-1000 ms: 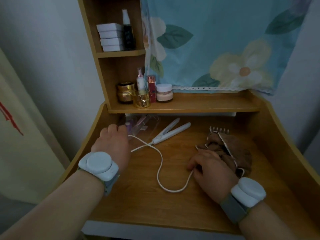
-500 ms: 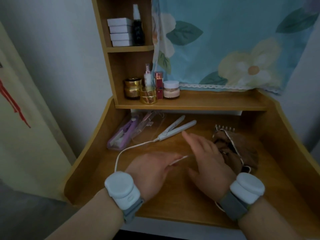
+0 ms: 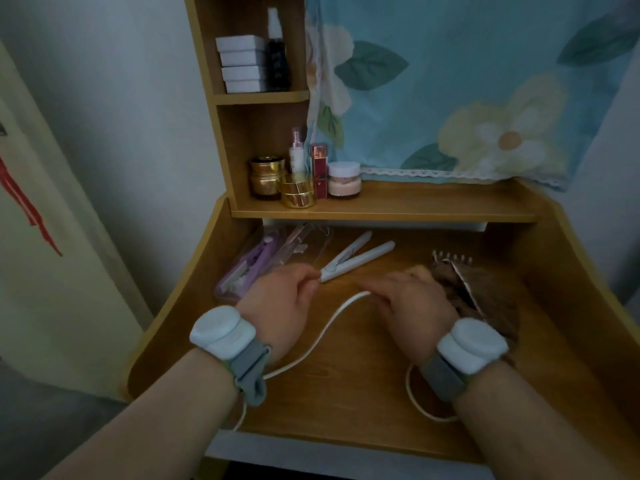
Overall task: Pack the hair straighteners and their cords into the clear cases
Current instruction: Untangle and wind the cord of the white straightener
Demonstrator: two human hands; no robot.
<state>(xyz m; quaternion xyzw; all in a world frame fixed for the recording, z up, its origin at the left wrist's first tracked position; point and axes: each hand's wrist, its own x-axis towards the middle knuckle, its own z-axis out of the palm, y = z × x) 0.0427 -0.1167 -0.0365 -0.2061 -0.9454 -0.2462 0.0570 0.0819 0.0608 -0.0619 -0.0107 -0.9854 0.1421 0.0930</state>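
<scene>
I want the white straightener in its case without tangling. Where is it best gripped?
Probably the closed hinge end of the white straightener, beside the left hand, approached from the near-left. Its plates splay open at the far end, and the cord exits here.

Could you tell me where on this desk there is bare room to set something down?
The shelf is bare right of the jars. The desk is bare between the two wrists, bordered by the white cord. The back left is crowded with clear cases and the white straightener; the brown pouch fills the right.
</scene>
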